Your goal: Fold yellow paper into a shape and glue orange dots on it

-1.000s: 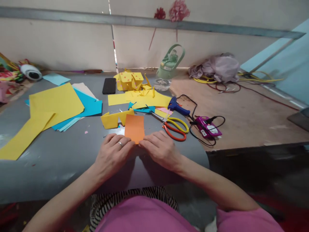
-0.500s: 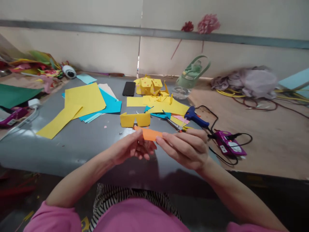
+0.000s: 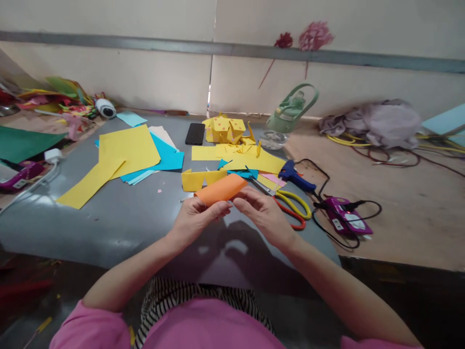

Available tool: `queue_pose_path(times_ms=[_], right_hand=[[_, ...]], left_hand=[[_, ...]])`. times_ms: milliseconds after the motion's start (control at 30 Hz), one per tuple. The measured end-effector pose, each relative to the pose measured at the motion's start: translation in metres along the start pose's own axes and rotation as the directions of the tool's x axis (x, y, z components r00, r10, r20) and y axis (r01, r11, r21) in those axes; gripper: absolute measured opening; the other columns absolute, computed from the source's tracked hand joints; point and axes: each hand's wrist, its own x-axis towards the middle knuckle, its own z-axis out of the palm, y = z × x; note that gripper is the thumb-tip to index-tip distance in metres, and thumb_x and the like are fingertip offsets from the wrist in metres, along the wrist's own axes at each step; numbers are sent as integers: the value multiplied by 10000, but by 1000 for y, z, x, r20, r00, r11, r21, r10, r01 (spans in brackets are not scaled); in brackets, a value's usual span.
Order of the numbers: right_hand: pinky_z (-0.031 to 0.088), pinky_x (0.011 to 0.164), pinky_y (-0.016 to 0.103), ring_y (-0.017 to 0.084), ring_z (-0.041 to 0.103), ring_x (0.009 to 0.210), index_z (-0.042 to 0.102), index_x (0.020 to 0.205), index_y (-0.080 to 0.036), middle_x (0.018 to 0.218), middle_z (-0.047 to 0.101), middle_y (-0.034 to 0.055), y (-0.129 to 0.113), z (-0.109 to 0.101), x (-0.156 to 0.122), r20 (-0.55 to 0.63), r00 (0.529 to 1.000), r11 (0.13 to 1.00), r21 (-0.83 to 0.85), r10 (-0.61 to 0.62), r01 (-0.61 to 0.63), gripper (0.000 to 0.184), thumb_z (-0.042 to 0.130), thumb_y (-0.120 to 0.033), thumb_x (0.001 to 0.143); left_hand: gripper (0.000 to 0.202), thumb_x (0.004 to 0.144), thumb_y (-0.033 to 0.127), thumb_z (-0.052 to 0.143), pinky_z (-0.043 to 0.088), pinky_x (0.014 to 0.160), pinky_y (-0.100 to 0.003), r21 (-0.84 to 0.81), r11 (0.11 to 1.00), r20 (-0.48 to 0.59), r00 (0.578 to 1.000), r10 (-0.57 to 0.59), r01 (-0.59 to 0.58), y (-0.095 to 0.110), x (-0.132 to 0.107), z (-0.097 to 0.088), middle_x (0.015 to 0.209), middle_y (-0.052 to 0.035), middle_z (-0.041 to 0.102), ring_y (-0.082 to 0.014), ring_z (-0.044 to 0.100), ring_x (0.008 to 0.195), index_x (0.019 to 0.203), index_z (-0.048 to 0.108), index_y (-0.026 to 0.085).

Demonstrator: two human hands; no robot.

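Your left hand [image 3: 198,217] and right hand [image 3: 264,213] meet in front of you, just above the near part of the grey surface [image 3: 119,218], and between them you hold the orange paper [image 3: 221,189]. The paper is bent into a loose roll that lies crosswise, with its right end a little higher. Your left fingers [image 3: 218,207] are closed on its lower left edge, thumb against fingertips. Your right fingers [image 3: 242,198] pinch the right end from below. Both hands are grasping the paper and nothing else, and the paper is lifted clear of the surface.

Just behind the roll lies a folded yellow strip [image 3: 194,179] with a notch cut in it. To the right of your right hand are the scissors [image 3: 294,209], with one yellow and one orange handle. Beyond them a blue glue gun [image 3: 296,177] lies beside a purple power strip [image 3: 345,219] with black cords.

Farther back on the left, yellow sheets [image 3: 127,150] overlap blue sheets [image 3: 169,159]. A black phone [image 3: 195,133] lies near a dotted yellow paper model [image 3: 225,128] — loose yellow offcuts are spread below that. A green jug [image 3: 290,109] stands to the right of the model, and a heap of grey cloth [image 3: 374,123] sits well apart at the far right.
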Motion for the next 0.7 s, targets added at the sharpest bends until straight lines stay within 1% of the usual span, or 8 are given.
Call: queue_pose_path(times_ms=[67,133,367,467,533,567,633,700], right_hand=[[505,796,322,168,608,841,703,812,-208,867,661,23,2,7,3,-26,994,980,177,102,-96,321,674,-523,868],[482,773,298,148,567,789,687,746,-211,793,625,-2,2,10,5,-103,984,958,263,148,-117,314,724,-515,818],[347,561,255,96,379,581,680,717,-213,671,526,-39,5,0,13,-224,953,948,289,203,-134,295,734,-496,782],[356,564,264,112,422,587,709,816,-223,705,587,-13,11,-25,11,-297,941,985,101,163,-139,327,633,-538,856],[426,653,296,163,557,709,717,849,-220,806,663,35,17,-49,6,-179,977,956,-244,119,-161,333,588,-525,885],[456,729,327,207,615,814,718,888,-211,895,701,67,20,-62,1,-104,988,884,-442,114,-149,321,576,-499,888],[470,777,396,300,649,926,708,1024,-162,1027,724,148,28,-83,-9,-78,981,601,-781,178,-172,342,536,-426,889],[478,730,416,349,668,915,680,1119,-120,1029,730,195,36,-95,-20,-69,938,336,-923,339,-189,386,486,-370,898]], left_hand=[[398,745,522,778,567,643,-258,31,999,3,1000,23,-23,-4,-1,2,763,-66,772,-175,715,715,844,787,137],[418,744,530,777,589,674,-271,23,1000,8,1000,-4,4,-7,-1,2,817,-80,787,-197,740,754,874,791,132],[463,730,567,775,610,778,-298,37,991,60,989,-133,131,-11,1,-13,880,-100,799,-205,755,818,897,797,136],[480,733,572,775,601,738,-278,43,981,61,980,-190,188,-10,1,-24,857,-101,797,-177,739,755,920,790,130],[465,756,560,764,584,688,-250,40,980,49,979,-199,197,-8,1,-31,880,-106,796,-157,724,731,924,782,126],[448,771,549,757,575,665,-239,36,981,46,980,-195,193,-7,1,-34,896,-110,795,-151,719,727,912,778,124],[411,800,523,743,569,656,-233,16,985,44,984,-173,173,-4,3,-37,946,-120,795,-151,721,754,893,770,124],[387,819,501,735,580,691,-241,-40,989,47,989,-142,144,-1,7,-36,1004,-125,792,-165,734,823,922,770,129]])
